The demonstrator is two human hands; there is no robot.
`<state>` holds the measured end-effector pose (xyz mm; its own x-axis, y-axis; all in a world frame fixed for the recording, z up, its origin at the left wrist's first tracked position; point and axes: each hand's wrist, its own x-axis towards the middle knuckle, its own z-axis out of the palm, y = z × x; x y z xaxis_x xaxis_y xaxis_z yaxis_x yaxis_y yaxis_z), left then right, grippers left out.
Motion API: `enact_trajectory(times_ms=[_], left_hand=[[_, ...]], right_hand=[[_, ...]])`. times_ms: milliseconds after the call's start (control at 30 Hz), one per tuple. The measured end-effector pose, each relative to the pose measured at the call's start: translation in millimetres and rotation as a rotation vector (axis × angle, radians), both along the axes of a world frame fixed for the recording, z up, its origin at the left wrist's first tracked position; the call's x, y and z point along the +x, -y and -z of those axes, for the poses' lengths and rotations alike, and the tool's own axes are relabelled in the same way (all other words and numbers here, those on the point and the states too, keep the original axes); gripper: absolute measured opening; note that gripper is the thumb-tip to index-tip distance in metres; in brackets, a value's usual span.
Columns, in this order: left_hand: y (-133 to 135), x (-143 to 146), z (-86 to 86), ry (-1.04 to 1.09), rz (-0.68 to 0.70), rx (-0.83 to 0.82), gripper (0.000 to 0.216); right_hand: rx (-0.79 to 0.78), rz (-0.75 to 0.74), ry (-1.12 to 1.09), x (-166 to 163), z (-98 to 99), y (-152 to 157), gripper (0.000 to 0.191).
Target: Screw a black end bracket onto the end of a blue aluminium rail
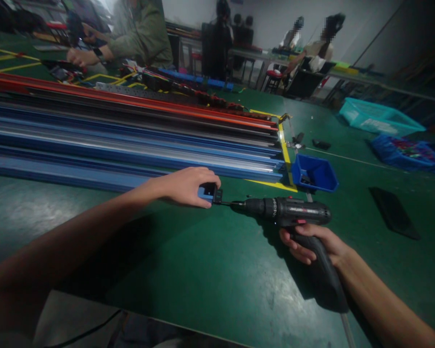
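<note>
My left hand [192,186] is closed around the right end of a long blue channel profile [105,180], thumb at the near side and fingers over the far side. A small black end cap [218,195] sits at that end. My right hand [319,241] grips the handle of a black electric screwdriver [297,211], which lies level and points left. Its thin bit meets the end cap; whether a screw is on the tip is too small to tell. A cord leaves the bottom of the handle.
More blue, black and orange profiles [166,106] lie behind, beside yellow tape [288,166]. A blue bin [315,173], a dark phone-like slab [393,212], a teal basket [379,116] and a blue tray [408,152] stand rightward. A co-worker's hand [81,57] is across the green table [188,270].
</note>
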<state>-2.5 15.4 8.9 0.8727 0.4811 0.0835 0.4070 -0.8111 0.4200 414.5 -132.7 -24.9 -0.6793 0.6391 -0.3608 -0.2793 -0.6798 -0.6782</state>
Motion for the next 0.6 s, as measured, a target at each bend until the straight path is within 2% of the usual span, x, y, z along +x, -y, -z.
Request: enact_trajectory(times_ms=[600], left_hand=[[5.1, -1.1, 0.6, -0.078, -0.064, 0.045, 0.051]], right_hand=[[0.027, -0.023, -0.041, -1.6, 0.8, -1.5, 0.035]])
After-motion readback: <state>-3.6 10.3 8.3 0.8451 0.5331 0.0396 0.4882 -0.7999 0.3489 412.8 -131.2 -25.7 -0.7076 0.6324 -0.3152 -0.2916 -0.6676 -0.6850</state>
